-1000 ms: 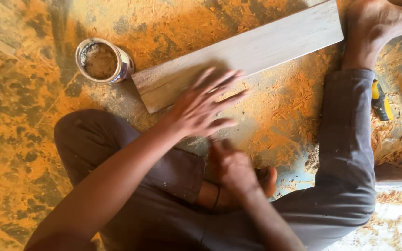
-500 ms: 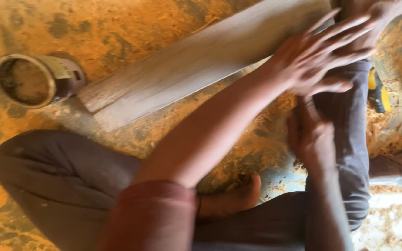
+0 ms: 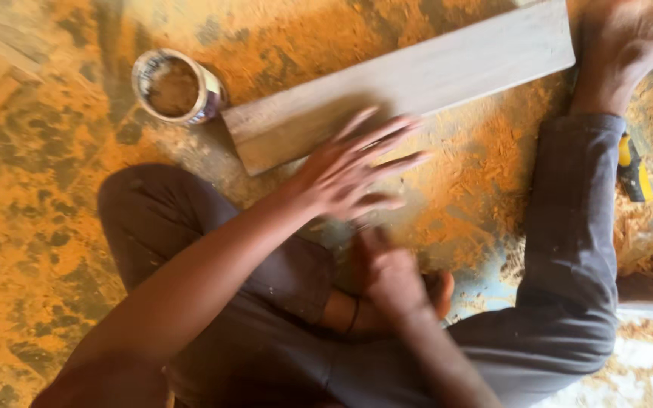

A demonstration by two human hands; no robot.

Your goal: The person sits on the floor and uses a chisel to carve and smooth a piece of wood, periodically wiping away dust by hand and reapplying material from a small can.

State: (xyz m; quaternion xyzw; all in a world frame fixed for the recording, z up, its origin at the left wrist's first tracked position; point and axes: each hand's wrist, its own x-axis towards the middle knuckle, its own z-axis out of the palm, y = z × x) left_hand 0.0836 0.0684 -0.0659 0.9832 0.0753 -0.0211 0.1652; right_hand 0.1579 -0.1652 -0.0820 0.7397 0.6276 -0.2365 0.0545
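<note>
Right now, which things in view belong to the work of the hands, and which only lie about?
In the work:
- long pale wooden plank, under the spread left hand
- right hand, low near the lap

Lying about:
- round open tin can at the plank's end
- yellow and black tool
- orange sawdust floor

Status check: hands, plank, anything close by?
Left hand open, fingers spread at the plank near edge. Right hand low by the lap, blurred, grip unclear. Open tin at the plank's left end; yellow tool at right.
</note>
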